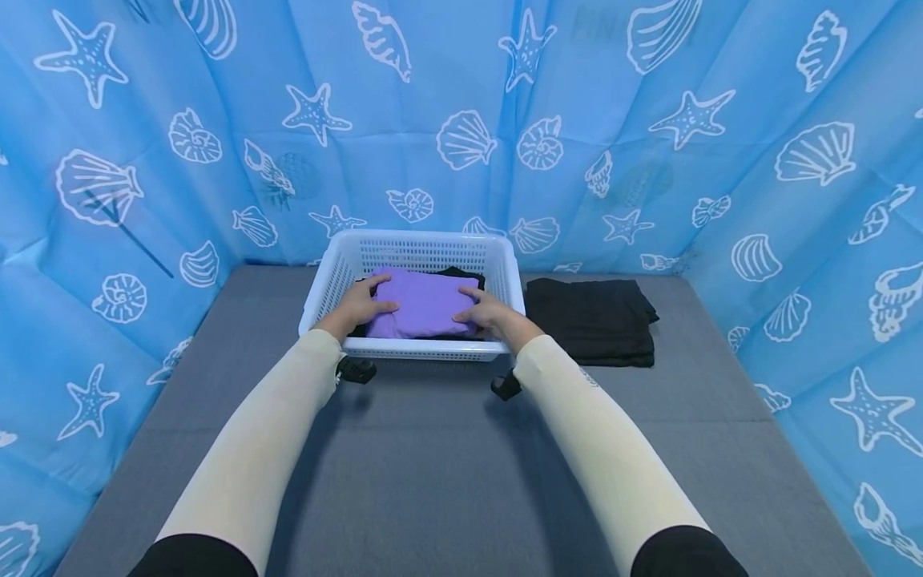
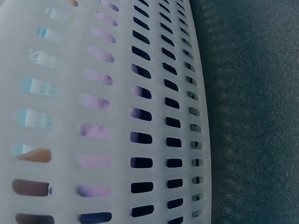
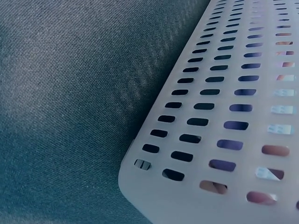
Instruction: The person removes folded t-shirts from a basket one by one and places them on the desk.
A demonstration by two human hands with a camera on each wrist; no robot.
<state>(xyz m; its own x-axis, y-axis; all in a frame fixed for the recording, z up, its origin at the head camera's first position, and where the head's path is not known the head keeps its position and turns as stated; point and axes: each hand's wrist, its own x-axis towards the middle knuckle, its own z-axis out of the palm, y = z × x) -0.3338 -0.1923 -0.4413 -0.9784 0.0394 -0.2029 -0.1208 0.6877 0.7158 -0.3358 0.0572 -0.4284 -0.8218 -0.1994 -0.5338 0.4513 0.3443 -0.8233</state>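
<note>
A folded purple garment (image 1: 425, 304) lies in the white plastic basket (image 1: 433, 346), on top of black cloth (image 1: 461, 275). My left hand (image 1: 356, 306) rests on the garment's left side, thumb and a finger spread over its top. On the opposite side my right hand (image 1: 495, 311) touches the garment the same way, thumb and fingertips on its upper surface. In the left wrist view, purple fabric (image 2: 96, 130) shows through the slots of the basket wall (image 2: 119, 149). The right wrist view catches bits of the garment (image 3: 240, 108) behind the slotted wall (image 3: 191, 154).
Folded black clothing (image 1: 591, 324) lies right beside the basket on the grey table (image 1: 447, 465). A blue curtain (image 1: 404, 160) with white shells and starfish surrounds the table's back and sides.
</note>
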